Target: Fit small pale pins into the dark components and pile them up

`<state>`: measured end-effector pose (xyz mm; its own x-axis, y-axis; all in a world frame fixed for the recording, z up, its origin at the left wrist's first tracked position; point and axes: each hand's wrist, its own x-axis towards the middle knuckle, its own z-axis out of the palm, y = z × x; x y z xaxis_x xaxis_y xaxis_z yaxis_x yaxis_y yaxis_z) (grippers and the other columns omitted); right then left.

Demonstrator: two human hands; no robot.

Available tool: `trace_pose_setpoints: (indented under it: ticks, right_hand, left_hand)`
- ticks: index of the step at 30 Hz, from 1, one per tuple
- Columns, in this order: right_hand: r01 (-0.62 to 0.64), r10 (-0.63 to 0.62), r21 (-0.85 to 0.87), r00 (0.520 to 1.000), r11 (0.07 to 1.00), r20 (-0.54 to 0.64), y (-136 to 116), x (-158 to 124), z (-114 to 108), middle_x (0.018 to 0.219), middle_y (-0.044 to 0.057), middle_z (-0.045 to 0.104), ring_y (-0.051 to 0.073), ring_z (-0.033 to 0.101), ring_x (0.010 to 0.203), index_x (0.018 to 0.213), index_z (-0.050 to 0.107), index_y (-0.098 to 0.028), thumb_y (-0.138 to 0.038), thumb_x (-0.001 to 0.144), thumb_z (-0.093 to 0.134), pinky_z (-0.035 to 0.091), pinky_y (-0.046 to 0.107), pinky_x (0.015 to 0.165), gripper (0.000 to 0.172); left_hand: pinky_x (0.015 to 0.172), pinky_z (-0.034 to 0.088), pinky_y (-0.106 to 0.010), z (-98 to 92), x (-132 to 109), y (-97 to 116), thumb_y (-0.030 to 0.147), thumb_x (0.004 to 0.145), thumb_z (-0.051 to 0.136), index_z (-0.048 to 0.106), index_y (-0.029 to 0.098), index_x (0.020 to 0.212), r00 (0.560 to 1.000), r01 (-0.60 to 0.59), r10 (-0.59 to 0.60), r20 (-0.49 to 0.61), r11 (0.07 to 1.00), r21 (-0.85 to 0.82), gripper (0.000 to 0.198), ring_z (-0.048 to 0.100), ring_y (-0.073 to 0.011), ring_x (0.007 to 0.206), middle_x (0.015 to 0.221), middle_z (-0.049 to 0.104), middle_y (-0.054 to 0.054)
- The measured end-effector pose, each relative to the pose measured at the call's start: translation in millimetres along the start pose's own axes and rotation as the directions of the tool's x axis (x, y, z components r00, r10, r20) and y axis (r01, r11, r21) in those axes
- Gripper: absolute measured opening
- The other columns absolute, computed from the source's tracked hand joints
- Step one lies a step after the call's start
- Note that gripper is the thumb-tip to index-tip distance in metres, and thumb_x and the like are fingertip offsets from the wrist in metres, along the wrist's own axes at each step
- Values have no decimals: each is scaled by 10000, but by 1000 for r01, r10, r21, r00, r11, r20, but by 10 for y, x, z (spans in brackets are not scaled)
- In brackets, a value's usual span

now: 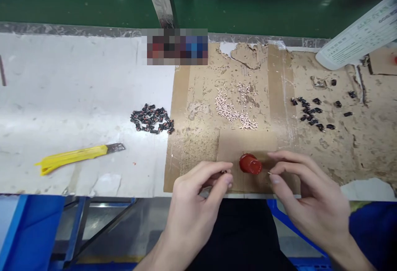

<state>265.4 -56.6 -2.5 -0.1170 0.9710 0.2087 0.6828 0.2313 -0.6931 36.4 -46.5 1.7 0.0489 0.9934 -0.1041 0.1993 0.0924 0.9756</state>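
My left hand pinches a small dark part narrowly between thumb and fingertips, while my right hand, its fingers nearly closed, appears to hold a tiny pale sliver — too small to make out clearly. The two pieces sit either side of a glossy red plastic cup-shaped cap, which stands on a worn brown cardboard sheet taped across a white-painted workbench. Ahead of my hands lies a scattered pile of pale pink granular bits; to the right, loose black components are spread apart, some singly, others bunched. Left of the cardboard, a tight heap of black parts with coppery glints sits on the white surface, plainly the largest batch in view — how much of it has been handled, or how the three groups relate, I cannot tell. A yellow snap-off utility knife lies untouched near the bench's front edge, and a pixelated patch hides whatever stands at the back.
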Motion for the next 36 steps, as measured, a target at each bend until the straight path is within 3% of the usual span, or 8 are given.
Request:
trace_pose_setpoints:
  ticks: [6, 11, 13, 16, 19, 24, 28, 36]
  right_hand:
    - [172, -173, -134, 985, 976, 2, -69, 83, 86, 1187, 102, 715, 246, 679, 1118, 1041, 656, -219, -55, 922, 677, 534, 413, 1008, 203]
    - [222, -218, -201, 975, 954, 39, -60, 107, 110, 1181, 91, 741, 277, 691, 1131, 1048, 654, -235, -54, 904, 688, 548, 462, 1007, 234]
    - [235, -233, -198, 972, 952, 30, -58, 101, 97, 1164, 78, 750, 273, 696, 1124, 1055, 659, -240, -50, 895, 698, 551, 462, 1013, 251]
    - [159, -162, -102, 987, 982, -19, -98, 84, 52, 1158, 65, 741, 240, 693, 1124, 1028, 679, -237, -54, 898, 706, 551, 405, 1032, 226]
    - [-30, 31, 111, 999, 993, -15, -196, 80, 0, 1147, 35, 726, 169, 710, 1096, 976, 683, -255, -98, 946, 679, 590, 260, 961, 160]
    - [-227, 219, 435, 973, 871, 70, -353, 109, -29, 1054, -17, 755, 101, 770, 946, 933, 688, -277, -160, 993, 647, 624, 110, 815, 138]
    - [-300, 270, 559, 953, 773, 138, -377, 99, -16, 1041, -25, 747, 76, 765, 849, 927, 707, -275, -164, 988, 670, 623, 97, 786, 132]
    - [-294, 247, 590, 956, 752, 160, -368, 93, -28, 1027, -13, 734, 90, 741, 873, 934, 696, -274, -186, 998, 673, 627, 122, 774, 111]
  left_hand:
    - [772, 647, -133, -76, -16, -33, 143, 949, 714, 784, 318, 1204, 992, 120, -121, -24, 991, -53, 317, 815, -111, 874, 987, 851, 33]
    - [737, 624, -129, -46, -20, -18, 141, 916, 734, 776, 279, 971, 984, 162, -168, -60, 983, -87, 154, 797, -104, 798, 898, 837, 45]
    - [731, 609, -130, -46, -11, 21, 143, 917, 730, 798, 276, 966, 980, 190, -193, -40, 979, -79, 157, 775, -96, 774, 875, 821, 42]
    - [704, 579, -113, -31, 34, 116, 143, 929, 712, 835, 273, 976, 975, 220, -219, 29, 969, -112, 185, 736, -81, 767, 883, 792, 29]
    - [661, 552, -93, 31, 100, 223, 138, 919, 713, 855, 251, 927, 964, 255, -229, 135, 939, -231, 182, 713, -68, 749, 912, 780, 10]
    - [691, 590, -110, 172, 141, 323, 121, 895, 763, 832, 210, 905, 872, 488, -367, 325, 703, -517, 113, 730, -67, 697, 791, 793, 15]
    - [691, 586, -95, 201, 126, 326, 128, 895, 795, 838, 184, 874, 831, 556, -392, 396, 607, -567, 73, 731, -60, 677, 728, 797, 8]
    - [679, 589, -97, 178, 127, 330, 142, 896, 810, 857, 184, 875, 824, 565, -401, 401, 631, -531, 66, 727, -57, 659, 735, 798, 7]
